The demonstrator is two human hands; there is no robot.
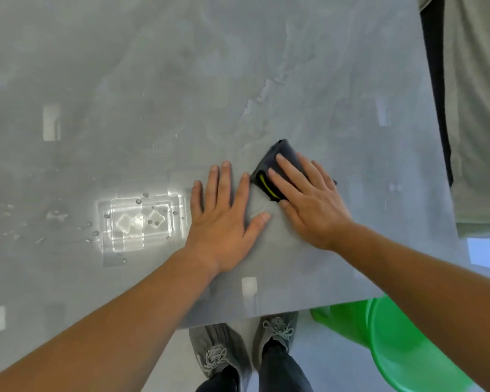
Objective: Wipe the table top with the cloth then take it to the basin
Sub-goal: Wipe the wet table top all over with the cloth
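Note:
A dark folded cloth [277,155] with a yellow-green stripe lies on the glossy grey table top [153,94]. My right hand [309,205] lies flat on the cloth, fingers spread, pressing it down and hiding most of it. My left hand [224,219] rests flat on the bare table just left of the cloth, fingers apart, holding nothing. A green plastic basin [402,349] stands on the floor below the table's near right corner, partly hidden by my right forearm.
Water droplets [142,210] dot the table left of my left hand, among bright light reflections. The table's near edge [266,314] runs above my grey shoes [218,349]. Another person in a grey-green shirt [475,108] stands at the table's right side.

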